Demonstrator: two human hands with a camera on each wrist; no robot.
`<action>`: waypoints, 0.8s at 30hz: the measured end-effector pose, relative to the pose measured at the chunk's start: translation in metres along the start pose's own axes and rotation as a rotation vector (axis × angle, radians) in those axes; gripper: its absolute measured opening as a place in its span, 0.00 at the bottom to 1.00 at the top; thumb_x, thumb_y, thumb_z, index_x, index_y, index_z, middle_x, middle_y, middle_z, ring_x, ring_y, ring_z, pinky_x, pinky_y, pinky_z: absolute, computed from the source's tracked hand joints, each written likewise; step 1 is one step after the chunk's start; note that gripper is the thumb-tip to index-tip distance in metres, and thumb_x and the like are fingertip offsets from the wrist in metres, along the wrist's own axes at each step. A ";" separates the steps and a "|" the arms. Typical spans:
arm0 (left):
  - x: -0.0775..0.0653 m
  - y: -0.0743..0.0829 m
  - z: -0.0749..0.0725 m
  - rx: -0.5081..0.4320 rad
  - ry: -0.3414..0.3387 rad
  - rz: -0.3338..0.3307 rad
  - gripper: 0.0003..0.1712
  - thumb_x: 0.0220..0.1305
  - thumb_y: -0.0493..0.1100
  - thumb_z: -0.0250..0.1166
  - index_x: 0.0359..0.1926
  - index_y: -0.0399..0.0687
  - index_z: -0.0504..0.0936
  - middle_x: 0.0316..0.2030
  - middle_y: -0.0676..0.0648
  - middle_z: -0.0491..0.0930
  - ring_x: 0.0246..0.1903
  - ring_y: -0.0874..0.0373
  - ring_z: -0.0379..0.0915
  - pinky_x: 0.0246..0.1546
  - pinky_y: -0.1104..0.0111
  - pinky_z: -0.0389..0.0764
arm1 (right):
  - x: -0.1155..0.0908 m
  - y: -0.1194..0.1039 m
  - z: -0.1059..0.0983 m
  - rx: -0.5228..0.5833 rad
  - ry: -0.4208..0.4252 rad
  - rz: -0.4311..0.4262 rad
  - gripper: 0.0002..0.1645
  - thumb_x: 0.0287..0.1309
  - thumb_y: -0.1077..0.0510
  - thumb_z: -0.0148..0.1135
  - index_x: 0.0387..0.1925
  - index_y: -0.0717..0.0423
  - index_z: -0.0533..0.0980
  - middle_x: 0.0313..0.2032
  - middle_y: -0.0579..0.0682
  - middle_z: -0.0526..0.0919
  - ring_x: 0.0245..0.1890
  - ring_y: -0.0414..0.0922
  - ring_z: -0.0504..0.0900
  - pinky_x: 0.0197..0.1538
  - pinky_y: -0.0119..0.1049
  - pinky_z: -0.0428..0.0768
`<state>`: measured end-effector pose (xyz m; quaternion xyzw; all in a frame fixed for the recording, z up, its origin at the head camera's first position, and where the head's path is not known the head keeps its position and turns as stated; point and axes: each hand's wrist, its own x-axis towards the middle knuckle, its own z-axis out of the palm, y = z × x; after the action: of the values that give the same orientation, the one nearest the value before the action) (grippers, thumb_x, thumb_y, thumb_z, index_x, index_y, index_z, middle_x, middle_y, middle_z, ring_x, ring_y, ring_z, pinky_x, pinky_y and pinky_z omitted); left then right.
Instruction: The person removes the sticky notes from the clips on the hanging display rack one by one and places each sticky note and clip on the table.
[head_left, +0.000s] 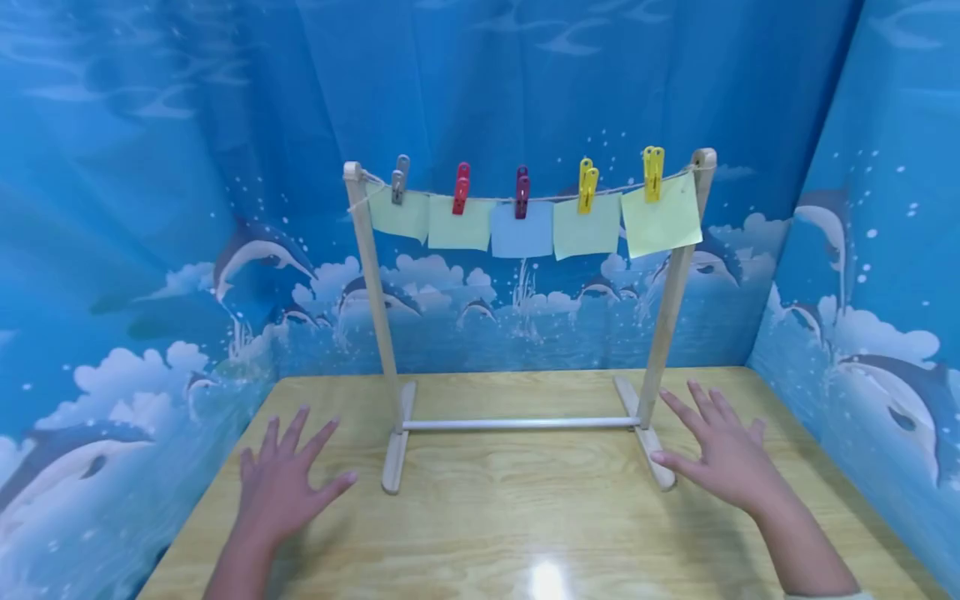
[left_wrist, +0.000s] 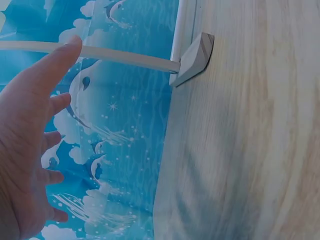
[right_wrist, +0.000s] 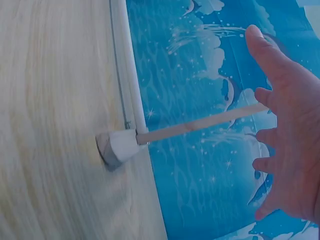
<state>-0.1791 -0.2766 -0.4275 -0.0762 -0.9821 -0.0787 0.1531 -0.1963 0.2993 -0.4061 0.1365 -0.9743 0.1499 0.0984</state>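
My left hand (head_left: 281, 492) hovers over the table's left side, fingers spread, holding nothing. On the other side my right hand (head_left: 723, 458) is spread too, close by the right foot (head_left: 652, 454) of a wooden stand (head_left: 378, 300). A string (head_left: 480, 198) runs between the stand's two posts. Clipped along it hang a blue paper (head_left: 522, 237) and several pale green papers (head_left: 459, 233). Their clothespins are grey (head_left: 398, 185), red (head_left: 461, 190), dark red (head_left: 522, 193) and yellow (head_left: 652, 173). In the left wrist view, the thumb overlaps the left post (left_wrist: 125, 56).
The light wood table (head_left: 517, 517) carries the stand, whose feet are joined by a white crossbar (head_left: 517, 423). Blue curtains (head_left: 480, 83) printed with dolphins and clouds close off the back, left and right of the table.
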 end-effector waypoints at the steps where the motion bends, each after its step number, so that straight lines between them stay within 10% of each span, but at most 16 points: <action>1: 0.000 0.001 0.000 -0.001 -0.004 -0.001 0.49 0.55 0.75 0.60 0.72 0.58 0.64 0.73 0.35 0.49 0.67 0.22 0.40 0.53 0.21 0.40 | 0.000 -0.002 0.000 0.007 0.000 -0.007 0.55 0.55 0.31 0.63 0.76 0.43 0.51 0.74 0.67 0.44 0.69 0.74 0.43 0.47 0.88 0.39; 24: 0.024 0.016 -0.021 -0.143 0.249 0.147 0.47 0.51 0.64 0.71 0.70 0.59 0.67 0.65 0.35 0.62 0.64 0.31 0.54 0.53 0.29 0.59 | 0.032 -0.052 0.000 0.231 0.057 -0.213 0.57 0.49 0.39 0.73 0.75 0.45 0.54 0.75 0.61 0.48 0.68 0.73 0.51 0.56 0.79 0.57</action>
<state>-0.1928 -0.2621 -0.3984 -0.1481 -0.9392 -0.1461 0.2733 -0.2109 0.2441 -0.3852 0.2452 -0.9273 0.2535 0.1252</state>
